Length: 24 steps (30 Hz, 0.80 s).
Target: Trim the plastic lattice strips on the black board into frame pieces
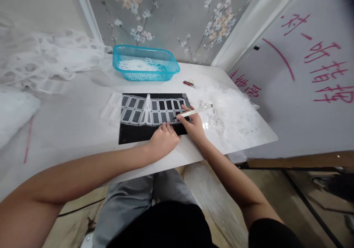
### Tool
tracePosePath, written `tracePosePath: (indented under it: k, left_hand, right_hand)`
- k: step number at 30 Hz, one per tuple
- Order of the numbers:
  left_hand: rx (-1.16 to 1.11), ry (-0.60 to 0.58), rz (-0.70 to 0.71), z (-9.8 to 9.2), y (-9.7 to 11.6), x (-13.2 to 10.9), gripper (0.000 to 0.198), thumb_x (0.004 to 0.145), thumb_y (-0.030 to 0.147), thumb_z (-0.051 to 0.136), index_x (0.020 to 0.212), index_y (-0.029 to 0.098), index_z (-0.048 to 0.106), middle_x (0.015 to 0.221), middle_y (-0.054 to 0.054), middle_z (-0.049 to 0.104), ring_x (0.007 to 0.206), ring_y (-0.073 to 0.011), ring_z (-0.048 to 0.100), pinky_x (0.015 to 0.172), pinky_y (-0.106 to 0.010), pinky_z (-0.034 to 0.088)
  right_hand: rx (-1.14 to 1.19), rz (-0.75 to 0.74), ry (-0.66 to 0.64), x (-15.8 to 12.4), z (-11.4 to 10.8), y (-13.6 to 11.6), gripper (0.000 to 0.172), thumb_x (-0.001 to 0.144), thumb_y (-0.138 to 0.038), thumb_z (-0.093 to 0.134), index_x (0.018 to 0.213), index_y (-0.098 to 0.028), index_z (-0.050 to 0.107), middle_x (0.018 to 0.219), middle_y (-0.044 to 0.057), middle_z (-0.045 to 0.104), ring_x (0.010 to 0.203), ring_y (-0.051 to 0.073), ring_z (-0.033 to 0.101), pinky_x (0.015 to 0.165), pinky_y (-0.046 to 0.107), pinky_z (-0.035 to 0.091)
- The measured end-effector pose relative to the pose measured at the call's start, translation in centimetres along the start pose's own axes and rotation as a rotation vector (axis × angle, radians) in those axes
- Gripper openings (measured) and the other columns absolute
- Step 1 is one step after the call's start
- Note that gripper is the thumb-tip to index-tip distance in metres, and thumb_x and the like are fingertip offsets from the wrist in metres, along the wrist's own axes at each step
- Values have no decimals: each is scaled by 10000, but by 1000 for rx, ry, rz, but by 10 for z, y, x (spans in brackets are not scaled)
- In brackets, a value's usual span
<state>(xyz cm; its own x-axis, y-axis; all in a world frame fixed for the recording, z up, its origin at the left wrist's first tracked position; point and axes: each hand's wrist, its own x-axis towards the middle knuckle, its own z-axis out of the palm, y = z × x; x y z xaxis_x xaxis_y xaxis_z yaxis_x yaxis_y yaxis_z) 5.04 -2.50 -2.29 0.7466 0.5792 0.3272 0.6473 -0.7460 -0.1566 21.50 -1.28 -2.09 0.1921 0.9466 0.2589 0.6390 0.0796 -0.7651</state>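
A strip of clear-white plastic with rows of rectangular windows (135, 116) lies across a black mat (135, 134). Near the strip's middle, a narrow white piece (147, 106) stands out from it. My left hand (164, 141) rests at the strip's lower edge, its fingers laid down against strip and mat with nothing gripped. In my right hand (195, 125) is a slim white pen-shaped tool (197, 110), held in a pinch. Its dark pointed tip is at the strip's right part, close to my left fingertips. Whether the tip touches the plastic I cannot tell.
A blue plastic basket (146, 76) with white scraps stands behind the mat. A small red object (189, 83) lies right of it. Thin clear-white plastic pieces heap up at right (232, 117) and at left (55, 58). The white table's (193, 152) front edge is near my body.
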Motion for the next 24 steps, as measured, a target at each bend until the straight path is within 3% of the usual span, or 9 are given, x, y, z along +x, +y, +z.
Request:
tracePosePath:
  k: [10, 14, 20, 24]
  left_hand:
    - [-23, -7, -19, -3, 0, 0, 392, 985, 283, 460, 1072, -13, 701, 1098, -269, 700, 1013, -333, 699, 813, -402, 582]
    - [-101, -27, -1, -3, -5, 2, 401, 993, 288, 418, 1043, 16, 708, 1054, -232, 714, 1003, -326, 692, 775, -399, 576]
    - [-255, -60, 18, 1, -14, 7, 347, 953, 258, 439, 1012, 46, 707, 882, -167, 702, 863, -290, 691, 685, -361, 532]
    - [-330, -86, 9, 2, -15, 9, 412, 976, 317, 418, 862, 66, 725, 831, -148, 683, 845, -287, 681, 697, -373, 504]
  right_hand:
    - [-52, -19, -56, -1, 0, 2, 175, 822, -385, 674, 849, -228, 746, 1364, 50, 632, 1454, 351, 314, 1202, 562, 234]
    - [-113, -109, -66, -2, 2, 2, 155, 866, -363, 623, 898, -264, 738, 1266, 32, 691, 1427, 320, 378, 1185, 573, 281]
    - [-440, -379, -123, -11, 9, -8, 283, 995, -248, 418, 1045, -274, 695, 1037, 24, 744, 1385, 263, 438, 1233, 604, 23]
    - [-512, -391, -43, -3, 4, -4, 281, 995, -229, 410, 1035, -272, 685, 993, 8, 744, 1256, 251, 503, 1227, 565, 68]
